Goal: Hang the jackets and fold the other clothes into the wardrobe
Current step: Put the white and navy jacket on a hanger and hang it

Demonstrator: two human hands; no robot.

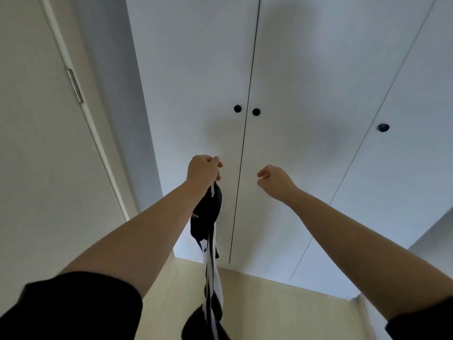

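Nearest to the camera are two bare forearms, each coming out of a short black sleeve (73,307), and they reach forward and up toward the wardrobe.

The left hand (203,171) is closed into a fist, and its fingers (218,165) grip the top of one garment (208,217). This garment is black and white. It hangs straight down from the fist in a long, narrow bunch, beside the left forearm, and its lower end goes out of the picture at the bottom edge. I cannot tell what kind of clothing it is.

The right hand (274,180) holds nothing. Its fingers are loosely curled and it is in the air near the wardrobe doors, not touching them.

Behind the hands stand the white wardrobe doors (294,69), all closed. Three round black knobs are visible: two (237,108) close together on both sides of the middle gap, and one (383,127) more to the right.

At the left is a white room door (36,143) with one metal hinge (75,86). The floor (269,303) below is pale wood.
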